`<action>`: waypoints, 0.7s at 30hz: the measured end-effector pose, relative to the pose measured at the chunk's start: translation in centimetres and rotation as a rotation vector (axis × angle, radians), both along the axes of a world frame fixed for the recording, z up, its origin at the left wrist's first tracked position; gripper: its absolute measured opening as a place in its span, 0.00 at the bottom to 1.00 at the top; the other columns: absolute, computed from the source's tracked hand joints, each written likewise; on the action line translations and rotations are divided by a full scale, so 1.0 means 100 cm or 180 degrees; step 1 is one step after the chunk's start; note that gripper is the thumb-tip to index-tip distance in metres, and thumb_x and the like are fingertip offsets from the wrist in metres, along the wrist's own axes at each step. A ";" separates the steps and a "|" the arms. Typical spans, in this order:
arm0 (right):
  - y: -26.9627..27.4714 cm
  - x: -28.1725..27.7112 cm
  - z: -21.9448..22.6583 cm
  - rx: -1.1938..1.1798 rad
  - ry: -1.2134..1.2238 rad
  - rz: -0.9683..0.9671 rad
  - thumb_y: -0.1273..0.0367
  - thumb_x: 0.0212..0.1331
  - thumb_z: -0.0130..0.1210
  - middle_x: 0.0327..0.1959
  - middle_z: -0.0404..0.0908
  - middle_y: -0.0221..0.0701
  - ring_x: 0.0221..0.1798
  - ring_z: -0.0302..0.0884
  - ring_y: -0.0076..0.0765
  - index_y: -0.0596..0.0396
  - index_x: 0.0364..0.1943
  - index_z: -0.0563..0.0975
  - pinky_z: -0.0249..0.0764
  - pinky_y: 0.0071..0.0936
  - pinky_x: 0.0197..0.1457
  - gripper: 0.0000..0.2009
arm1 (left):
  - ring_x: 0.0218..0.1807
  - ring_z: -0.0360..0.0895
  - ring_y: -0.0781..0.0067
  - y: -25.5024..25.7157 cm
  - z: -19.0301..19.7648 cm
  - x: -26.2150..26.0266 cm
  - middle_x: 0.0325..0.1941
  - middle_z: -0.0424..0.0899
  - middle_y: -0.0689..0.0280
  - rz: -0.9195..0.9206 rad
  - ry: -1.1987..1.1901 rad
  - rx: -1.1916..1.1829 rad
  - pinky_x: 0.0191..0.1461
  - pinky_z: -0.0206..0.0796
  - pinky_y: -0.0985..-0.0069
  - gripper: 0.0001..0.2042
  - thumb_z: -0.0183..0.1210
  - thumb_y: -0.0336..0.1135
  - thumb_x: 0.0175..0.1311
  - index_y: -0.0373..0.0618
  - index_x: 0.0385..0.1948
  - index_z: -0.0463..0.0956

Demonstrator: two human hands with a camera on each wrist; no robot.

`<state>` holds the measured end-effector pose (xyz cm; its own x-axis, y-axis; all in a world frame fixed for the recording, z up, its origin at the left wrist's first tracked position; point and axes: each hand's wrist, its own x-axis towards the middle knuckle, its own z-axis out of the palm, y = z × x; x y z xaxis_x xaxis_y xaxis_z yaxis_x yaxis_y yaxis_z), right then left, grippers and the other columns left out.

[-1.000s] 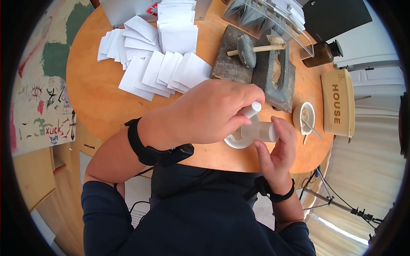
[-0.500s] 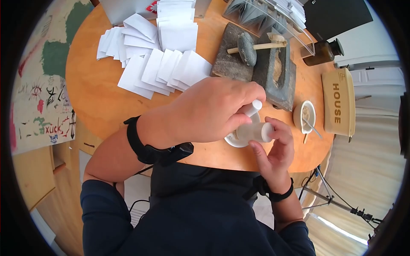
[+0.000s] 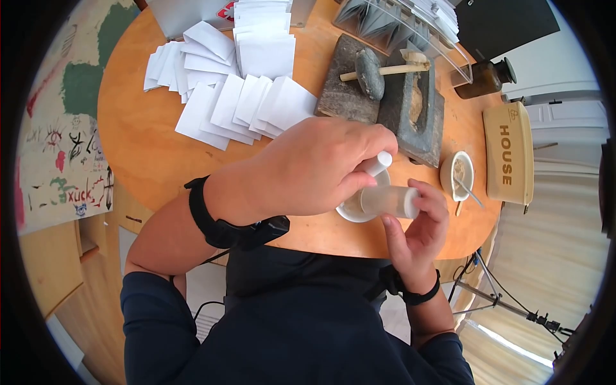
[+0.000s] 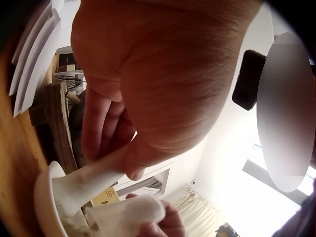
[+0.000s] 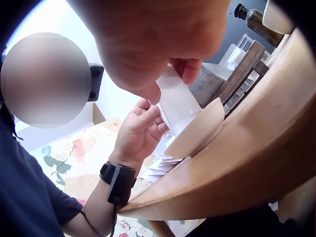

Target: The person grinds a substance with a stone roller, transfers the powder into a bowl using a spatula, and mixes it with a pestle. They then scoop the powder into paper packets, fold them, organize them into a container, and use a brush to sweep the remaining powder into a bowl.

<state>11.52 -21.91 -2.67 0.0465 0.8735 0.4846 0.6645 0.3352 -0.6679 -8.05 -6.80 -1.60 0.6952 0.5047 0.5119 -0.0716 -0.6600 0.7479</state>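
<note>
The left hand (image 3: 311, 170) is clamped on a white pestle (image 4: 91, 180), gripping near its upper end, probably so the lower end can reach into the white bowl (image 5: 200, 131) beneath that hand while the fingers clear the rim. Whether the pestle presses on the pale material in the bowl, I cannot tell. The right hand (image 3: 420, 224), just beside, has thumb and fingers clamped round one end of a translucent container (image 3: 388, 201); tilted so, its other end lies over the bowl, which likely keeps anything loose falling inside. Beyond the right hand, a second white bowl (image 3: 470, 172) with pale contents and a thin rod stands on the tabletop (image 3: 144, 154), seemingly within reach but out of the way. Ahead of the left hand sit the stone wheel (image 3: 370, 75) and trough (image 3: 416, 142); white paper packets (image 3: 240, 106) lie ahead of its wrist, perhaps to avoid spills
</note>
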 end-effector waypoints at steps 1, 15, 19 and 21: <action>0.001 -0.001 0.000 0.0004 0.0000 0.0004 0.76 0.48 0.71 0.55 0.73 0.48 0.54 0.73 0.44 0.57 0.49 0.68 0.71 0.36 0.57 0.25 | 0.32 0.79 0.59 0.000 0.000 0.000 0.32 0.80 0.61 0.0011 -0.0008 0.0017 0.36 0.70 0.67 0.16 0.66 0.27 0.52 0.42 0.44 0.75; -0.001 -0.001 -0.003 0.0009 0.0299 0.0030 0.77 0.49 0.69 0.56 0.72 0.48 0.57 0.71 0.44 0.56 0.51 0.67 0.70 0.36 0.59 0.26 | 0.33 0.80 0.60 0.001 -0.002 -0.001 0.32 0.81 0.61 -0.0008 0.0019 -0.0055 0.37 0.70 0.67 0.17 0.67 0.27 0.52 0.43 0.45 0.75; -0.004 0.003 0.000 0.0046 0.0113 0.0014 0.77 0.49 0.69 0.56 0.72 0.49 0.57 0.71 0.44 0.56 0.51 0.67 0.70 0.37 0.59 0.26 | 0.33 0.80 0.60 0.000 0.000 -0.001 0.33 0.81 0.61 -0.0029 0.0079 -0.0089 0.37 0.70 0.67 0.17 0.67 0.27 0.52 0.42 0.44 0.75; -0.004 0.004 0.004 0.0040 -0.0099 -0.0011 0.77 0.49 0.69 0.56 0.72 0.48 0.57 0.71 0.45 0.56 0.50 0.67 0.70 0.37 0.59 0.26 | 0.33 0.80 0.60 -0.001 0.000 0.000 0.33 0.81 0.61 -0.0031 0.0037 -0.0062 0.37 0.70 0.67 0.17 0.67 0.26 0.52 0.42 0.44 0.75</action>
